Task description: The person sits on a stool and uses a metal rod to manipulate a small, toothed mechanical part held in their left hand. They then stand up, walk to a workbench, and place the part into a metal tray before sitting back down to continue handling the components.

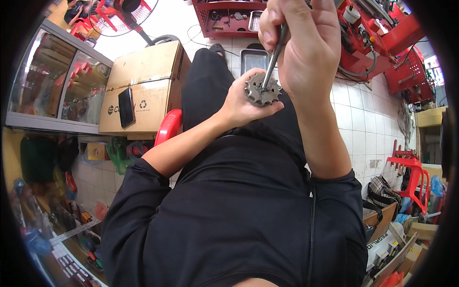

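Left hand [237, 101] grips a round, toothed metal sprocket [257, 97]; right hand [310, 52] pinches a slim, slanting metal rod [273, 63] against it.

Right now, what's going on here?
A person is working a small part by hand. The left hand holds a toothed sprocket, its face turned up. The right hand grips a metal tool, with its lower end at the sprocket's centre; how it engages there is hard to tell. Off to the left, a phone rests on a cardboard box.
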`<state>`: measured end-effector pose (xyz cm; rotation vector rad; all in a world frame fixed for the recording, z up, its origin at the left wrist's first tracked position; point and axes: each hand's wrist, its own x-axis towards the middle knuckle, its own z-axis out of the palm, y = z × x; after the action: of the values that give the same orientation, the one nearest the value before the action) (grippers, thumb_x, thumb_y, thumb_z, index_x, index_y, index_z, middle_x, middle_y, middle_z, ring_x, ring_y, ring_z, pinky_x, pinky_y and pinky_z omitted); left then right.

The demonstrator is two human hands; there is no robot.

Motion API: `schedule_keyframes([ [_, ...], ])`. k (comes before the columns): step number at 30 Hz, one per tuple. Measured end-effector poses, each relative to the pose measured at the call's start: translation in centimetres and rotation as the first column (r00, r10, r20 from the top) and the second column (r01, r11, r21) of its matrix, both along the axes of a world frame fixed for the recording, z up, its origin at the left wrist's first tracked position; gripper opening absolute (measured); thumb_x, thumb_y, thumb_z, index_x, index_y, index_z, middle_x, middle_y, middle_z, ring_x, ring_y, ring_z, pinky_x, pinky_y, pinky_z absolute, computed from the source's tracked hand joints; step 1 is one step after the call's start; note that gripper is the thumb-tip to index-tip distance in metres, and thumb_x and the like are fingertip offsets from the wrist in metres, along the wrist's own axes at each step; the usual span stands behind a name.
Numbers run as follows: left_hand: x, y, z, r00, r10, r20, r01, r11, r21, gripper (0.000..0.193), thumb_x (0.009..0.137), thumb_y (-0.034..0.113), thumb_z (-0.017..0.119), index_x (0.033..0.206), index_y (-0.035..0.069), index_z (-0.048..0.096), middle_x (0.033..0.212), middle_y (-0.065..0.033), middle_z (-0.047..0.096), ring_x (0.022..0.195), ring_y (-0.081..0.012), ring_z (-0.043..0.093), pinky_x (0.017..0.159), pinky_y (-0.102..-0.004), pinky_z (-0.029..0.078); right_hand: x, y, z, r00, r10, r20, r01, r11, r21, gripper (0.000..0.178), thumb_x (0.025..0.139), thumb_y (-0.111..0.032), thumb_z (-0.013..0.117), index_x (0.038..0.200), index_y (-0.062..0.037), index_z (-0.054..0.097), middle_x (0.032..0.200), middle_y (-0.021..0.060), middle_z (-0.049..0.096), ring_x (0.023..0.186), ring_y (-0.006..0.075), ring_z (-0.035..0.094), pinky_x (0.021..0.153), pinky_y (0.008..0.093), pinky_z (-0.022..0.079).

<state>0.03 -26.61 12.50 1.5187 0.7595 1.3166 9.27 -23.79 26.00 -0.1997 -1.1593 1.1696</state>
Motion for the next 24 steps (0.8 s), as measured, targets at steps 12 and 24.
schedule_keyframes([
  [12,0.1,0.0,0.4,0.999,-0.032,0.024,0.033,0.998,-0.056,0.045,0.066,0.012,0.081,0.101,0.004,0.054,0.083,0.0012,0.062,0.076,-0.0060,0.057,0.071,-0.0235,0.048,0.0,-0.5,0.8,0.992,0.039,-0.123,-0.051,0.994,-0.097,0.022,0.100,-0.025,0.041,0.102,-0.0049,0.050,0.064,0.0015,0.050,0.049,0.0081,0.046,0.043,0.0191,0.035],
  [24,0.6,4.7,2.2,0.989,-0.089,-0.121,0.089,0.996,-0.002,0.048,0.066,0.018,0.081,0.104,0.003,0.056,0.092,-0.0029,0.064,0.085,-0.0089,0.059,0.078,-0.0254,0.047,1.2,4.9,0.9,0.972,-0.201,0.120,0.201,0.980,0.009,0.029,0.100,-0.027,0.034,0.097,-0.0042,0.052,0.063,-0.0008,0.044,0.044,0.0078,0.041,0.039,0.0199,0.033],
])
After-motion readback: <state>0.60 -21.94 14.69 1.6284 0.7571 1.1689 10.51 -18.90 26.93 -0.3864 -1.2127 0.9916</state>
